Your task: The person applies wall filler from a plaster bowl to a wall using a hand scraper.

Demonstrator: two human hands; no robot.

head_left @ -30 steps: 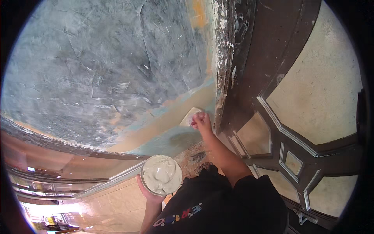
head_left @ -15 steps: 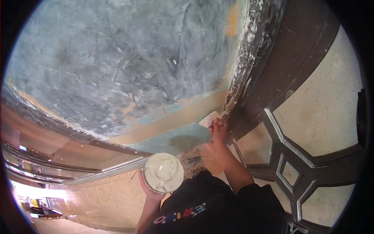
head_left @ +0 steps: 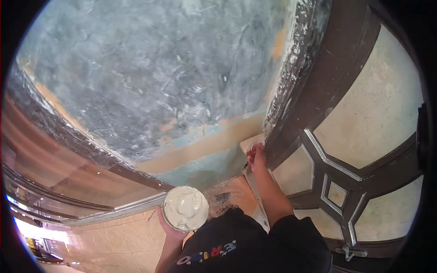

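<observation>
My left hand is wrapped round the side of a round tub filled with thick off-white putty, low in front of my body. My right hand grips a flat, pale putty scraper. The blade lies against the lower right corner of the wall, beside the dark door frame. My fingers hide the scraper's handle. The wall is blotchy grey-blue, with a tan band and a bluish strip along its bottom.
A dark door with cream panels stands at the right, a metal latch near its bottom. Rough, white-flecked trim edges the wall. Reddish-brown framing runs along the left, above a tan tiled floor.
The view has shifted a little. My right hand and the scraper sit slightly lower, close to the door frame. The tub, still in my left hand, appears a bit lower and further left.
</observation>
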